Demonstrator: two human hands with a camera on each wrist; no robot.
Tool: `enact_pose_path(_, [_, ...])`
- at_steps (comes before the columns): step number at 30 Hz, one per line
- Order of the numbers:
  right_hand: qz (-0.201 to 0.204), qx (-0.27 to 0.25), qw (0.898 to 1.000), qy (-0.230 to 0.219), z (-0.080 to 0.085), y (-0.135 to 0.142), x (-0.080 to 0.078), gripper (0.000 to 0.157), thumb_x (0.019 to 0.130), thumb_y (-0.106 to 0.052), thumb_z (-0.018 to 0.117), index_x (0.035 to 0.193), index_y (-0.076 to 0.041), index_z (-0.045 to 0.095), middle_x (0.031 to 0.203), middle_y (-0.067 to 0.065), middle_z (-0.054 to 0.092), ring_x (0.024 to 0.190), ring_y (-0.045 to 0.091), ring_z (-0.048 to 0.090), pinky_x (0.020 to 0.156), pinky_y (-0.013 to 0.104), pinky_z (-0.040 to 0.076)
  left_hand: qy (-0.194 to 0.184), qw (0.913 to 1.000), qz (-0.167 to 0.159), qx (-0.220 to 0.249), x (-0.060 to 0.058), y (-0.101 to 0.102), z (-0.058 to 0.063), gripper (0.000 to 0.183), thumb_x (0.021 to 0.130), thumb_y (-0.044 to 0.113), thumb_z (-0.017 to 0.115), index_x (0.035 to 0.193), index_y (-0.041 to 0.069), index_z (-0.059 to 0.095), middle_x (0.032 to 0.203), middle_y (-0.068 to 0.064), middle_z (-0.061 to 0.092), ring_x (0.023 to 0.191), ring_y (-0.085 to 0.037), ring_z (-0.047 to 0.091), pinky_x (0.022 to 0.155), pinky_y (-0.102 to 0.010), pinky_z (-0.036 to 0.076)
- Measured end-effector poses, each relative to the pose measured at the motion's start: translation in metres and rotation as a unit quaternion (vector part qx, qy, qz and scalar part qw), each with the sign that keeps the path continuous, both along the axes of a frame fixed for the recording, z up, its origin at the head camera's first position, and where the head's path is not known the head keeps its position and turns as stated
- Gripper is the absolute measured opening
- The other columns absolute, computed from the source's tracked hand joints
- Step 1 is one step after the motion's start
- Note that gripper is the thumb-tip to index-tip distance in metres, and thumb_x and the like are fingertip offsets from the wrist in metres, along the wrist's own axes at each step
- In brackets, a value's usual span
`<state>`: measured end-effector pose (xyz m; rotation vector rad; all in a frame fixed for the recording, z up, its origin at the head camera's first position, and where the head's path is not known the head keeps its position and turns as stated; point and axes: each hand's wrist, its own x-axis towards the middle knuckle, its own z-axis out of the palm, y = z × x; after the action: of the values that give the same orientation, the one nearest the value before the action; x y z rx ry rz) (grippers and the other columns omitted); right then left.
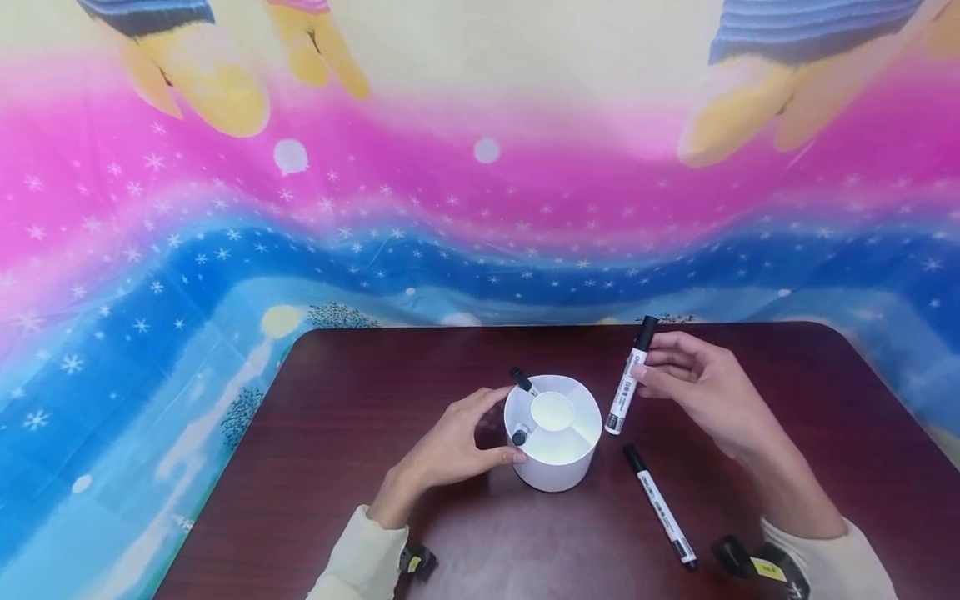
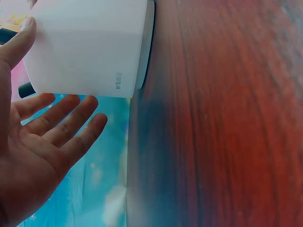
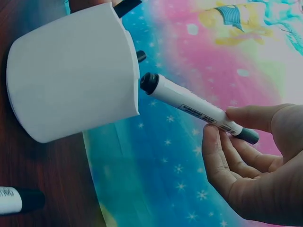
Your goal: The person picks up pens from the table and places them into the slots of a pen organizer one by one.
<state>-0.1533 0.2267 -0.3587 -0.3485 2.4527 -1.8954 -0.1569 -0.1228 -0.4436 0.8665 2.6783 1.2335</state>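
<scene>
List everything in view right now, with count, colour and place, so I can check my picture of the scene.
Holder: 1, white, on the table, between the hands
Stored markers: 2, black caps showing, in the holder's left side
Held marker: 1, white with black cap, in the right hand, just right of the holder
Loose marker: 1, white with black cap, lying on the table, right of the holder
Table: 1, dark reddish-brown, under the holder
Backdrop: 1, multicoloured, behind the table
Wrist devices: 2, black, yellow labels, one at each wrist
Sleeves: 2, cream, on the forearms
Left hand: 1, bare, beside the holder
Right hand: 1, bare, pinching the held marker
</scene>
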Motion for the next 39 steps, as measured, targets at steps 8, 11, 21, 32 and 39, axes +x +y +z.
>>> enact_pose_path(8, [-0.002, -0.01, 1.0, -0.002, 0.0, -0.014, -0.001, 0.045, 0.103, -0.009, 0.073, 0.138, 0.011, 0.053, 0.107, -0.007, 0.074, 0.096, 0.008, 0.078, 0.083, 0.029, 0.067, -0.009, 0.9999, 0.008, 0.0, 0.0, 0.0, 0.001, 0.085, 0.086, 0.046, 0.09, 0.159, 0.027, 0.051, 0.147, 0.007, 0.064, 0.138, -0.015, 0.06, 0.116, -0.05, 0.051])
enact_pose_path(11, [0.001, -0.012, 1.0, -0.004, -0.002, -0.02, -0.002, 0.041, 0.103, -0.009, 0.072, 0.135, 0.01, 0.055, 0.106, -0.007, 0.074, 0.095, 0.008, 0.078, 0.083, 0.029, 0.067, -0.006, 0.9999, 0.011, -0.002, 0.0, -0.001, 0.001, 0.085, 0.086, 0.048, 0.089, 0.159, 0.026, 0.051, 0.147, 0.006, 0.064, 0.138, -0.017, 0.06, 0.116, -0.051, 0.051])
enact_pose_path(21, [-0.01, -0.008, 1.0, -0.016, -0.014, -0.024, -0.006, 0.039, 0.103, -0.01, 0.072, 0.134, 0.01, 0.057, 0.103, -0.01, 0.074, 0.092, 0.005, 0.077, 0.081, 0.028, 0.067, -0.011, 0.9999, 0.009, 0.007, -0.001, 0.0, 0.001, 0.084, 0.086, 0.046, 0.09, 0.159, 0.027, 0.052, 0.146, 0.005, 0.064, 0.135, -0.02, 0.062, 0.114, -0.051, 0.053])
enact_pose_path(32, [-0.016, 0.011, 0.999, -0.026, -0.023, -0.027, -0.011, 0.043, 0.104, -0.015, 0.072, 0.136, 0.01, 0.057, 0.108, 0.005, 0.074, 0.092, 0.006, 0.077, 0.082, 0.031, 0.067, -0.023, 0.9996, 0.004, 0.018, -0.001, 0.0, 0.0, 0.083, 0.087, 0.043, 0.089, 0.159, 0.026, 0.052, 0.146, 0.005, 0.064, 0.129, -0.02, 0.066, 0.11, -0.049, 0.057])
enact_pose_path(39, [-0.015, 0.025, 0.999, -0.031, -0.028, -0.03, -0.013, 0.043, 0.104, -0.017, 0.073, 0.136, 0.008, 0.059, 0.111, 0.014, 0.073, 0.092, 0.009, 0.077, 0.082, 0.032, 0.067, -0.021, 0.9997, 0.008, 0.007, -0.001, 0.0, 0.0, 0.083, 0.087, 0.045, 0.089, 0.159, 0.027, 0.051, 0.147, 0.006, 0.063, 0.13, -0.015, 0.064, 0.111, -0.046, 0.056])
